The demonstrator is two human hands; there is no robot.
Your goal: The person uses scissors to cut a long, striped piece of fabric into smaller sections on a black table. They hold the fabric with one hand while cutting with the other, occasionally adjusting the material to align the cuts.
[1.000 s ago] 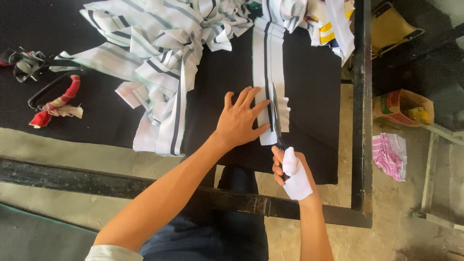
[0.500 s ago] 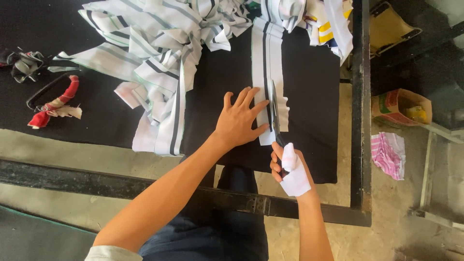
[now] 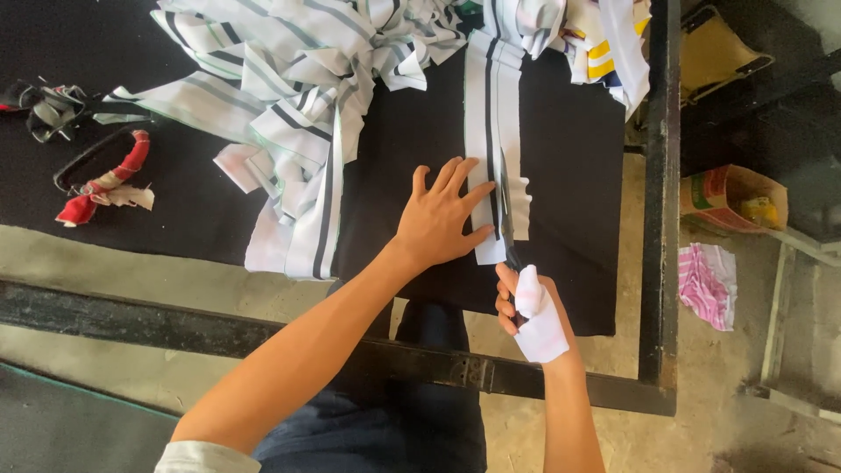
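Observation:
My left hand [image 3: 441, 219] lies flat with fingers spread on a long white fabric strip with dark stripes [image 3: 492, 96] that runs down the black table cover [image 3: 569, 175]. My right hand [image 3: 530, 307], its thumb wrapped in white cloth, grips a pair of dark scissors [image 3: 505, 210] whose blades point up along the strip, just right of my left fingertips. The strip's lower end is split beside the blades.
A heap of striped white fabric strips [image 3: 289, 79] covers the table's upper middle. Another pair of scissors with red-wrapped handles [image 3: 101, 175] lies at the left. A black metal frame [image 3: 661, 201] edges the table. A pink cloth [image 3: 705, 285] and a cardboard box [image 3: 731, 197] sit on the floor at right.
My right hand and the scissors have shifted very slightly along the strip. My left hand stays pressed on the fabric.

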